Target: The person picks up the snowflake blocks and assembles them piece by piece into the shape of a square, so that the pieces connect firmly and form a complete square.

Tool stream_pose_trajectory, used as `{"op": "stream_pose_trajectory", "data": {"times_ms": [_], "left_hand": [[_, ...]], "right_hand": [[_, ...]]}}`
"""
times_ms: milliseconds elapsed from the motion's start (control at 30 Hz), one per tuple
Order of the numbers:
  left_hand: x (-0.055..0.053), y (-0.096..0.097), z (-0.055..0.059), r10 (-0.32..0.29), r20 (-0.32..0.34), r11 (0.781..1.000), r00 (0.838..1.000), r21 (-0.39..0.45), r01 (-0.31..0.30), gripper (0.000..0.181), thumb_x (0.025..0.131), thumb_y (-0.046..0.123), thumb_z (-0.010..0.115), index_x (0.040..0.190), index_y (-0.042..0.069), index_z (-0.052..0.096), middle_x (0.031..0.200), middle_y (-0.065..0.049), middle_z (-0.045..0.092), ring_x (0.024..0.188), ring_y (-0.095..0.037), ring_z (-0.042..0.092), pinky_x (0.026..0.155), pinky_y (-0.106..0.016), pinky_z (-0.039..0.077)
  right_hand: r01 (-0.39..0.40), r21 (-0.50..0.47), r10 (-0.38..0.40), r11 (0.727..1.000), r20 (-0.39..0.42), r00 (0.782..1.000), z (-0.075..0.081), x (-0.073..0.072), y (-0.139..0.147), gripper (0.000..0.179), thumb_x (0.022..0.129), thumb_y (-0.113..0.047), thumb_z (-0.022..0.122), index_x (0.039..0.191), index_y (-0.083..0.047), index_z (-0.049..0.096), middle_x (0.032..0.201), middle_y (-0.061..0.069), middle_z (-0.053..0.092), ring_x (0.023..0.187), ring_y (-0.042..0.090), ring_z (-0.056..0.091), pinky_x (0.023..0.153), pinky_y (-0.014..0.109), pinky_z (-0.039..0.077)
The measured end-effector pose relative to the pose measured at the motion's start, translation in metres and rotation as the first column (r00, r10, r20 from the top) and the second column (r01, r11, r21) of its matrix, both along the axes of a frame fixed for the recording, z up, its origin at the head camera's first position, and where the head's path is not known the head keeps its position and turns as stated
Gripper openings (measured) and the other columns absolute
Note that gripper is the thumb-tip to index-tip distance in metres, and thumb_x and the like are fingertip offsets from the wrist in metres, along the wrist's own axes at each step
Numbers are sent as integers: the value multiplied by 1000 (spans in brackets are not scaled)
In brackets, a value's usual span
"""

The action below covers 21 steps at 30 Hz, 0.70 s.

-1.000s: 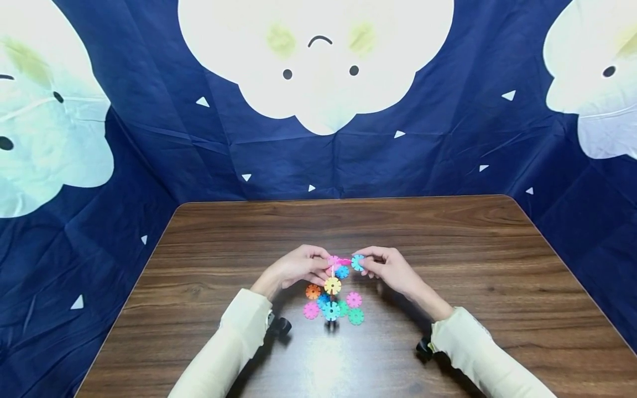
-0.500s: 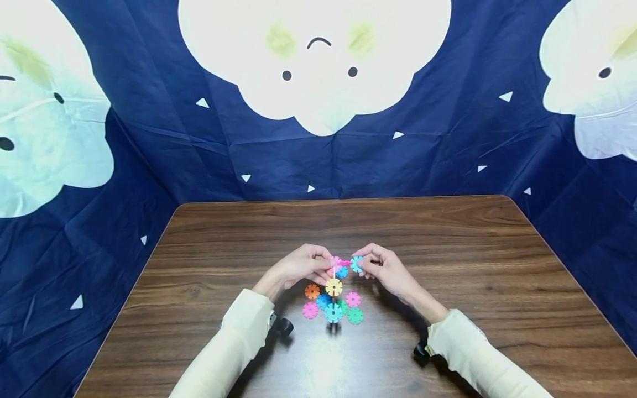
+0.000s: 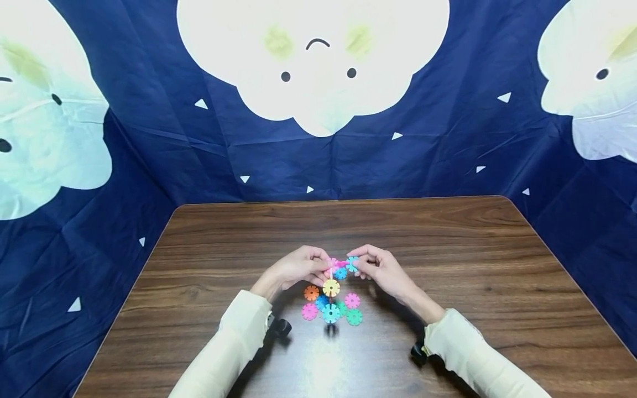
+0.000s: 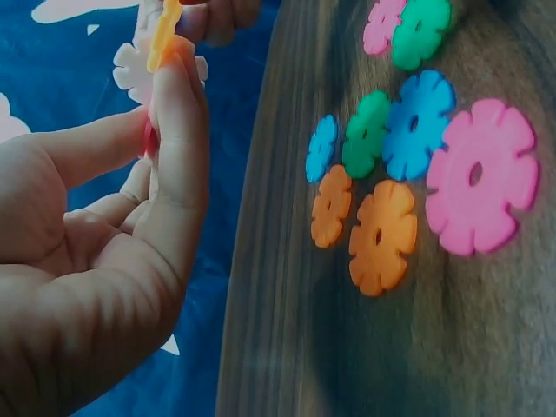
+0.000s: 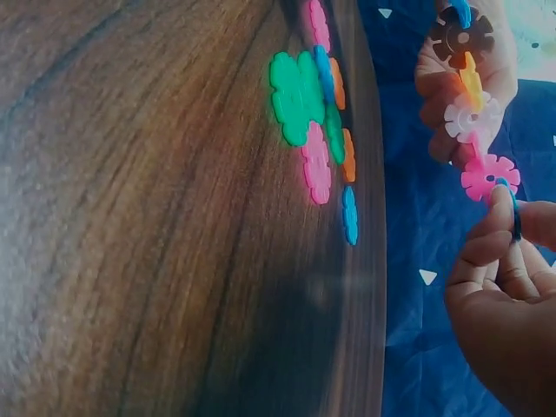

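Observation:
My left hand point(image 3: 298, 266) pinches a chain of notched plastic snowflake discs by one pink disc, mostly covered by the fingers in the left wrist view. Along the chain are a light blue disc point(image 3: 330, 313), a brown disc point(image 5: 447, 39), a yellow disc point(image 5: 471, 84), a white disc point(image 5: 465, 120) and a bright pink disc point(image 5: 491, 178) at the far end. Between thumb and fingers, my right hand point(image 3: 385, 271) pinches a blue disc point(image 5: 518, 221). Its edge meets the bright pink disc; how deep the notches sit cannot be told.
Loose discs lie on the wooden table point(image 3: 224, 237) beneath the chain: orange point(image 4: 382, 237), pink point(image 4: 483, 178), blue point(image 4: 419, 126) and green point(image 5: 295, 100) among them, some overlapping. Behind the table's far edge hangs a dark blue cloth point(image 3: 278, 160) with white clouds.
My right hand has shifted slightly left with the blue disc, closing toward the left hand. The left hand keeps its pinch on the chain, nearly still. The loose discs stay put.

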State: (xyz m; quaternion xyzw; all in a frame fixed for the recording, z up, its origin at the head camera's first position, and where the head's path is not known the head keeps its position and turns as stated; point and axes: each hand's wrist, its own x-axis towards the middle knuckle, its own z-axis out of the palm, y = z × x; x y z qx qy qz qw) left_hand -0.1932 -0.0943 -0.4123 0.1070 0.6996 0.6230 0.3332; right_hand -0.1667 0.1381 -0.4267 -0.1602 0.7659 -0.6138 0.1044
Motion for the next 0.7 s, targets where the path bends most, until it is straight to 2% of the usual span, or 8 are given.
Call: {"op": "stream_pose_trajectory", "data": {"times_ms": [100, 200, 300, 400, 467, 533, 600, 700], "left_hand": [[-2, -5, -1, 6, 4, 1000, 1000, 8, -6, 6, 96, 4, 51, 93, 1, 55, 77, -4, 58, 66, -13, 59, 64, -24, 58], [-3, -11, -1, 23, -2, 1000, 1000, 9, -23, 7, 96, 5, 52, 92, 2, 56, 77, -4, 57, 66, -12, 58, 64, -24, 57], [-5, -17, 1, 37, -8, 999, 999, 4, -37, 8, 96, 7, 53, 93, 1, 57, 77, -4, 57, 66, -12, 58, 64, -23, 57], [-6, -21, 3, 44, -9, 999, 999, 3, -44, 9, 96, 8, 53, 94, 0, 57, 77, -4, 58, 67, -12, 59, 64, -23, 57], [-6, -23, 5, 49, -4, 999, 999, 7, -49, 9, 96, 7, 52, 95, -1, 57, 78, -5, 58, 67, -12, 59, 63, -23, 57], [-6, -24, 5, 49, -1, 999, 999, 12, -49, 9, 96, 6, 52, 96, -1, 57, 78, -5, 59, 67, -12, 59, 63, -22, 57], [-7, -25, 5, 49, 0, 999, 999, 13, -49, 10, 96, 7, 52, 96, -1, 57, 78, -5, 59, 67, -11, 59, 62, -22, 57], [-8, -27, 5, 49, -2, 999, 999, 10, -49, 10, 96, 9, 53, 96, -1, 57, 78, -5, 59, 67, -11, 59, 62, -21, 57]], "right_hand": [[13, 3, -13, 1000, 30, 999, -1, -1, -1, 29, 98, -20, 54, 120, -2, 56, 87, 26, 65, 69, 15, 60, 61, 32, 54], [21, 60, -24, 998, 50, 998, -5, 0, -1, 28, 100, -24, 50, 117, -2, 55, 89, 23, 66, 70, 17, 60, 59, 32, 53], [-18, 156, 12, 988, 39, 999, -1, 6, -1, 25, 101, -20, 48, 111, 2, 56, 92, 22, 65, 73, 28, 62, 59, 38, 55], [-76, 226, 76, 971, 8, 997, -5, 8, 1, 23, 99, -19, 51, 107, 1, 58, 93, 21, 66, 73, 31, 62, 58, 39, 56], [-96, 274, 106, 957, -21, 994, -7, 9, 2, 20, 98, -20, 55, 105, -2, 60, 92, 16, 66, 74, 26, 62, 60, 34, 56], [-105, 312, 127, 944, -49, 991, -17, 7, 5, 19, 94, -24, 60, 105, -7, 62, 92, 7, 66, 76, 17, 60, 63, 26, 54], [-114, 353, 152, 929, -82, 985, -20, 8, 5, 21, 91, -24, 65, 105, -9, 63, 91, 2, 65, 79, 13, 59, 67, 22, 51], [-125, 395, 191, 910, -132, 973, -24, 10, 4, 23, 88, -24, 70, 104, -9, 64, 93, -1, 64, 83, 11, 58, 73, 23, 51]]}}
